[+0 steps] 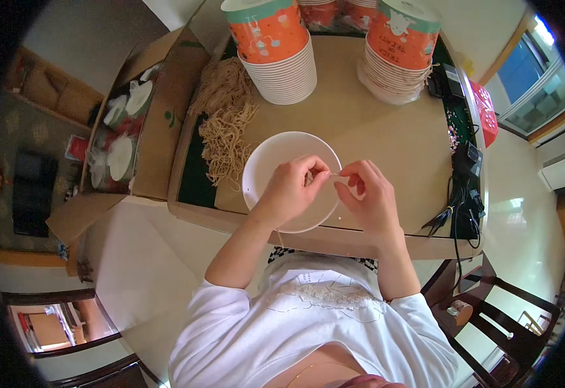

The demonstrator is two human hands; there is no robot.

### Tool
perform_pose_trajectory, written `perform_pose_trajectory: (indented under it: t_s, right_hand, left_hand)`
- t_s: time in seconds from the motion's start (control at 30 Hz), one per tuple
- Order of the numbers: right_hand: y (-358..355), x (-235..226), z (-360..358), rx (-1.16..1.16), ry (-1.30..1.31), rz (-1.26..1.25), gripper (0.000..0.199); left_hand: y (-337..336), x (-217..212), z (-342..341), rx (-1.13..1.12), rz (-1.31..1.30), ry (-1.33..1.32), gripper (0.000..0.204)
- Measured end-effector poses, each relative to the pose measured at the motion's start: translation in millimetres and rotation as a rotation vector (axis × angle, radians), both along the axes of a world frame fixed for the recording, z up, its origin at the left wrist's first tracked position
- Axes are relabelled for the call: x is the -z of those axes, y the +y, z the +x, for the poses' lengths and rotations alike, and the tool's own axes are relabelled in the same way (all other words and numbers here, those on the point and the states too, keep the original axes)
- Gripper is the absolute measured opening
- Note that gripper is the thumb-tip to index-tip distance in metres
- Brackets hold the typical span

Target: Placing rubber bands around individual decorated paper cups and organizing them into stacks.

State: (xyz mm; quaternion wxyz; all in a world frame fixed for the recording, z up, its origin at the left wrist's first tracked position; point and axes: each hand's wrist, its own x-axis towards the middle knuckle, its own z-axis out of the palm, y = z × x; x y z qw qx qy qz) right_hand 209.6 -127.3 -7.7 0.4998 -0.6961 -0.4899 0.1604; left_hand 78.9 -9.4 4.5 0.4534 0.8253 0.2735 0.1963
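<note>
Over a white round tub, my left hand and my right hand meet with thumbs and index fingers pinched together. A thin pale string runs between their fingertips; its finer detail is too small to make out. Below my left wrist, a tan strand hangs past the tub's near rim. To the left of the tub lies a loose heap of tan string. My right hand is just beyond the tub's right rim, above the brown table surface.
Two stacks of orange and green paper tubs, one left and one right, stand at the table's far side. An open cardboard box with wrapped tubs adjoins the table's left. Black cables and adapters line the right edge, near a dark wooden chair.
</note>
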Motion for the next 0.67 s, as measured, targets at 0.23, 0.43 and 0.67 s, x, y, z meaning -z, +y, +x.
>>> perform_pose_trajectory:
  t_s: [0.23,0.43,0.67]
  right_hand:
    - [3,-1,-2,0.011,-0.059,0.011,0.017]
    - [7,4,0,0.011,-0.061,0.027,0.012]
    - [10,13,3,-0.017,0.277,0.012,0.008]
  left_hand:
    - [1,-2,2,0.047,-0.042,0.044,0.011]
    - [2,-2,2,0.041,-0.032,0.077,0.009]
    - [4,4,1,0.063,-0.037,0.011,0.010]
